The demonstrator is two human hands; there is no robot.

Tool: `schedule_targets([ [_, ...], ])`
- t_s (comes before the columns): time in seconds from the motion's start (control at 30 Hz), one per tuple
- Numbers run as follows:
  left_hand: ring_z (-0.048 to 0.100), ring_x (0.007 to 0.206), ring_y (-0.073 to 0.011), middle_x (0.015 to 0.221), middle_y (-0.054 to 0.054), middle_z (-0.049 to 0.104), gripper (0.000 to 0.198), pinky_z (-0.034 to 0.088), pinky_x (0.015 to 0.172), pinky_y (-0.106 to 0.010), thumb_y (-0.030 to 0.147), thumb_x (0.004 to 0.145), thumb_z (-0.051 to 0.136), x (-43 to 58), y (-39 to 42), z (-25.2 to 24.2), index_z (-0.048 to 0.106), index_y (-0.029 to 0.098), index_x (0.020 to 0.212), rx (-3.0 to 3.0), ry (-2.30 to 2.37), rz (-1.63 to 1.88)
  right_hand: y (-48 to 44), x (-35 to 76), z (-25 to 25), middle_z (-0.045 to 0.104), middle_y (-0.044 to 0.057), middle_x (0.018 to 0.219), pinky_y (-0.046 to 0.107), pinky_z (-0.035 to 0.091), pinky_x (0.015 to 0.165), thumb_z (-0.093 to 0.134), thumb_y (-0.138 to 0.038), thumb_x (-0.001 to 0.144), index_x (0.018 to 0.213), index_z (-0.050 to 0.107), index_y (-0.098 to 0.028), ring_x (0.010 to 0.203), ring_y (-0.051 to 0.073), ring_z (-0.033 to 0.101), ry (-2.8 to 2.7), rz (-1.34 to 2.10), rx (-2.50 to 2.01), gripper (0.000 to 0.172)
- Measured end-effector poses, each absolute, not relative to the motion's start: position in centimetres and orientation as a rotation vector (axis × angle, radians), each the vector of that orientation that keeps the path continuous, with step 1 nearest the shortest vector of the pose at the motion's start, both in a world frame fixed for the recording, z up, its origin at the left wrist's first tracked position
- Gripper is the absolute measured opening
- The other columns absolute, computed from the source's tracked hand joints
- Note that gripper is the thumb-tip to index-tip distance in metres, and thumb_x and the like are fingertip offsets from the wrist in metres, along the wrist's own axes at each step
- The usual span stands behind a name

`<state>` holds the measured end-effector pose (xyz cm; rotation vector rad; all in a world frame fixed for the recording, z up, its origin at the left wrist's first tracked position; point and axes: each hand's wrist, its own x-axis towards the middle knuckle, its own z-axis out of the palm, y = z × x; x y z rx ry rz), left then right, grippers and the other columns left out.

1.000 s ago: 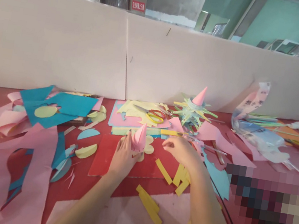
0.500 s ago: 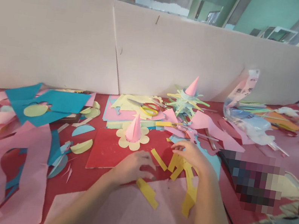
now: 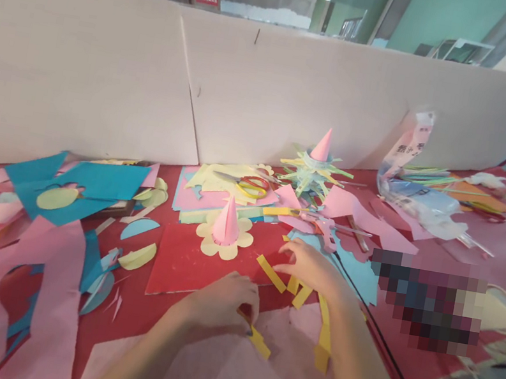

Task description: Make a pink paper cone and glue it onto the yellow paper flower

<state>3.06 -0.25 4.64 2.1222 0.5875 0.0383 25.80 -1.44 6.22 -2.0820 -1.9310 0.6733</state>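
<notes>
My left hand [image 3: 227, 301] is closed round one end of a yellow paper strip [image 3: 260, 343], above the pink paper [image 3: 221, 378] at the near edge. My right hand [image 3: 306, 264] has its fingers apart and curved, over several loose yellow strips [image 3: 301, 297], with nothing seen between them. Beyond my hands, a pink paper cone [image 3: 226, 224] stands upright on a pale yellow flower shape [image 3: 244, 238], on a red board [image 3: 173, 260].
A glue gun [image 3: 326, 229] with a black cord lies behind my right hand. Scissors [image 3: 254, 184] rest on papers. A spiky paper piece [image 3: 311, 176] stands near the white partition [image 3: 298, 93]. Teal paper [image 3: 110, 175] and pink scraps [image 3: 55, 299] spread left.
My left hand has closed on the yellow strip, which now shows less beyond its fingers. My right hand has shifted slightly left. The camera view has tilted and moved a little.
</notes>
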Motion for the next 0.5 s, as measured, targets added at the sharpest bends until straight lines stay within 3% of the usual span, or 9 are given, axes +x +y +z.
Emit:
schedule_targets([
  [0.1,0.055,0.069,-0.0136,0.074,0.002,0.064,0.008,0.041,0.064,-0.024,0.018,0.070,0.060,3.1,0.0,4.1,0.066,0.021,0.074,1.910,0.669,0.142,-1.6,24.4,6.0,0.054,0.004,0.122,0.027,0.046,0.071,0.065,-0.023,0.076,0.128,0.051,-0.031,0.091,0.018,0.062,-2.026,0.723,-1.995,0.055],
  [0.17,0.056,0.070,-0.0131,0.079,0.000,0.066,0.008,0.042,0.064,-0.023,0.022,0.073,0.060,3.1,0.5,3.6,0.065,0.020,0.078,1.785,0.760,0.328,-1.5,23.9,5.6,0.053,0.003,0.119,0.026,0.045,0.074,0.059,-0.017,0.079,0.122,0.055,-0.030,0.093,0.016,0.061,-2.060,0.764,-1.906,0.045],
  [0.33,0.054,0.067,-0.0124,0.079,0.000,0.064,0.024,0.044,0.064,-0.023,0.033,0.074,0.062,2.9,2.6,2.4,0.066,0.022,0.095,1.652,1.106,0.821,-1.0,23.9,4.7,0.055,0.002,0.103,0.026,0.043,0.079,0.060,-0.017,0.079,0.083,0.059,-0.021,0.090,0.015,0.059,-2.042,0.814,-1.775,0.006],
  [0.4,0.055,0.068,-0.0124,0.080,0.000,0.065,0.025,0.045,0.066,-0.024,0.034,0.074,0.063,2.6,3.3,2.0,0.065,0.022,0.096,1.626,1.216,0.922,-0.9,23.7,4.6,0.057,0.002,0.100,0.026,0.042,0.078,0.061,-0.016,0.079,0.085,0.058,-0.021,0.088,0.015,0.059,-2.024,0.835,-1.749,0.009],
  [0.5,0.059,0.069,-0.0134,0.081,0.000,0.068,0.024,0.047,0.068,-0.025,0.033,0.072,0.064,2.0,3.6,1.6,0.064,0.022,0.094,1.612,1.338,0.916,-1.0,23.1,4.6,0.061,0.001,0.100,0.026,0.042,0.076,0.058,-0.012,0.080,0.102,0.058,-0.025,0.086,0.014,0.060,-1.994,0.892,-1.745,0.026],
])
